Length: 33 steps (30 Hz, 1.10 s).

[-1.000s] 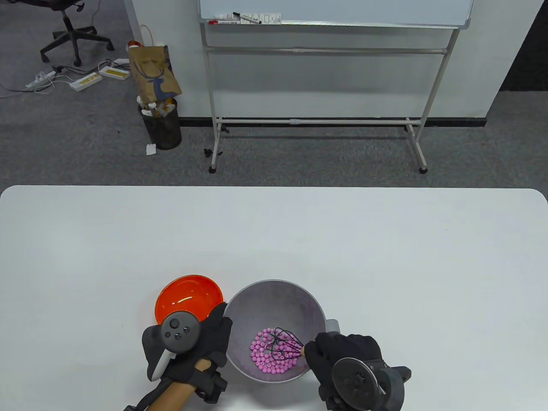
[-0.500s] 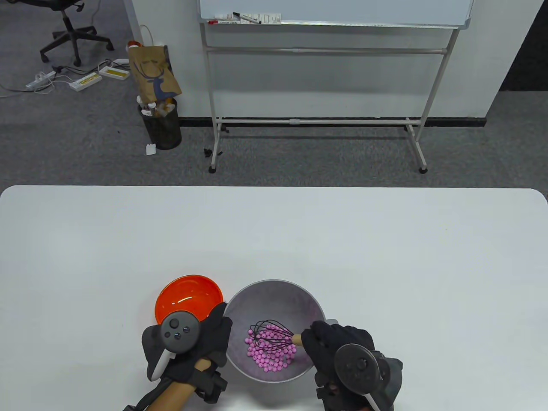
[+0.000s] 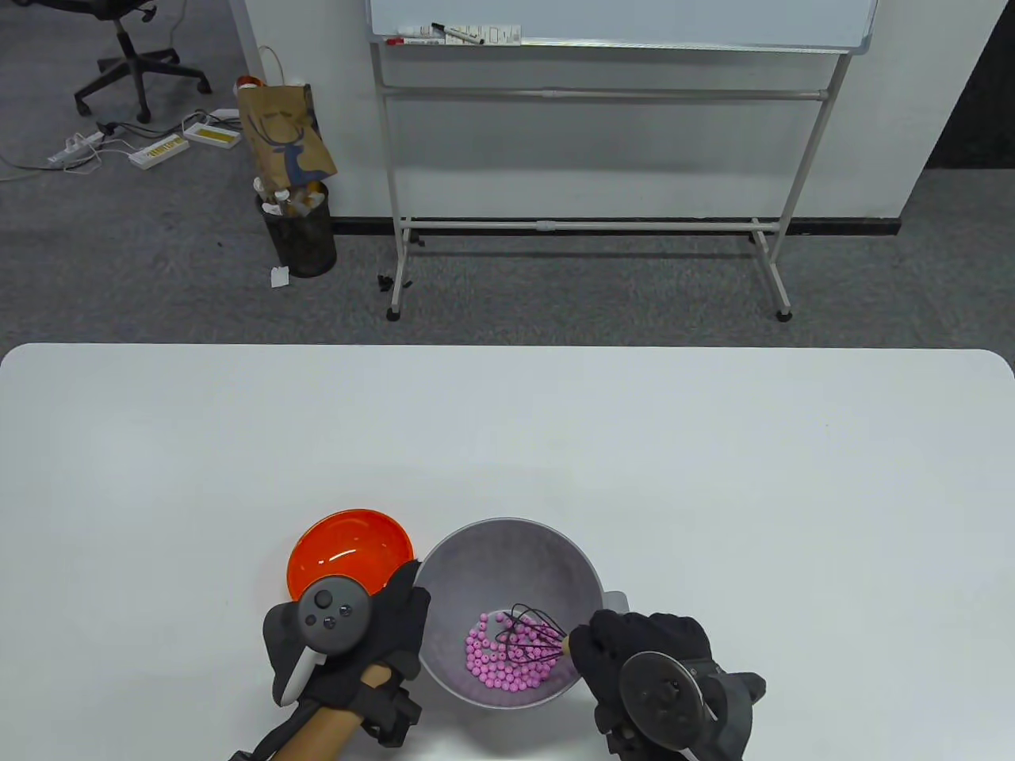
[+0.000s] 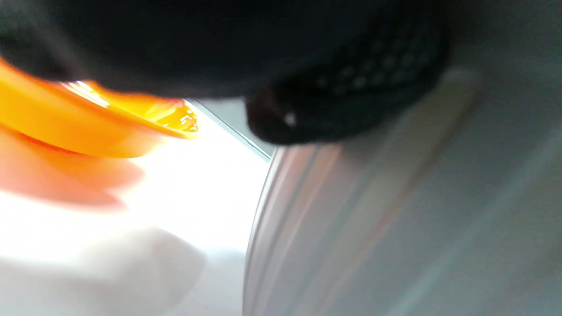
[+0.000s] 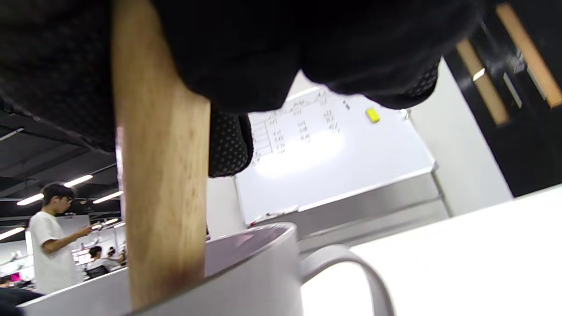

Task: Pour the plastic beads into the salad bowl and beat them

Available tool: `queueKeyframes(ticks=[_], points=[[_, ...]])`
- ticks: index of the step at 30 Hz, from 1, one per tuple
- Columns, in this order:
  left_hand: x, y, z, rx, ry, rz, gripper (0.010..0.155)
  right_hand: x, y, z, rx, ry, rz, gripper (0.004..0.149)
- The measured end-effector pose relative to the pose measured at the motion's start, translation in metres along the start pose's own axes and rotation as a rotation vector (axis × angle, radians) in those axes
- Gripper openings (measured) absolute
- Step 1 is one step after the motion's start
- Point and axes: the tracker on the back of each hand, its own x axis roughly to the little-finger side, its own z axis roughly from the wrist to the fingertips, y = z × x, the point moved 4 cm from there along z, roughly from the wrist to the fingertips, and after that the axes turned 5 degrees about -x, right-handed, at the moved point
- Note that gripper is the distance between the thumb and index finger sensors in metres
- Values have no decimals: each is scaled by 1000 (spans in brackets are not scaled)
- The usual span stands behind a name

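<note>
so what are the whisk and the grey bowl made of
Whisk: pale wooden handle with visible grain; thin black loops, probably silicone-coated wire. Salad bowl: matte grey, with a moulded handle, likely plastic, though coated metal can't be ruled out.

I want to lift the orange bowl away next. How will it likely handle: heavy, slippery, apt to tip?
The orange bowl looks like thin glossy plastic, so probably light and a bit slippery. It is shallow and wide, so unlikely to tip. It looks empty, the beads lying in the grey bowl, so nothing should spill.
</note>
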Motion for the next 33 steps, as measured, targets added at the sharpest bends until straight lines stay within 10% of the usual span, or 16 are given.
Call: queueKeyframes(ticks=[10, 23, 33], points=[[0, 0, 0, 0, -2, -1, 54, 21, 27, 13, 11, 93, 120, 43], [0, 0, 0, 0, -1, 0, 54, -2, 4, -2, 149, -9, -112, 42], [0, 0, 0, 0, -2, 1, 54, 2, 9, 0, -23, -2, 60, 43]])
